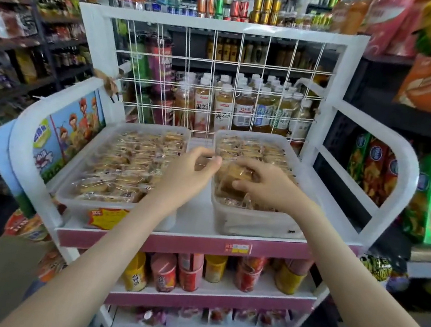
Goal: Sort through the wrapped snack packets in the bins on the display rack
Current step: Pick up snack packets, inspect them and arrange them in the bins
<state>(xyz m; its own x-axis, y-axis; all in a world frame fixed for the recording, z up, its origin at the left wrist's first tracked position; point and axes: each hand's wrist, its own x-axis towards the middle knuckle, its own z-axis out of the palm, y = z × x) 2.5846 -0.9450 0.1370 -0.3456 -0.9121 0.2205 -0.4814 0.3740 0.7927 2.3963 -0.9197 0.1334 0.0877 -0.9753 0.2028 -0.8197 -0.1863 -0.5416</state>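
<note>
The right hand (265,187) is curling its fingers round a wrapped packet (234,174) in the heaped right bin (242,221), the left hand (188,176) is half-curling with its hold unclear, and slippery neighbours are probably risking spilling out.

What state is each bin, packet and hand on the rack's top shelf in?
Left clear plastic bin, uncovered, stocked with wrapped snacks.
Right clear plastic bin, uncovered, stocked with wrapped snacks.
Clear-wrapped brown snack packet, gripped on top of the right bin's pile.
Right hand, fingers and thumb curled round that packet.
Left hand, fingers curled at the right bin's left rim; whether it holds anything is unclear.
</note>
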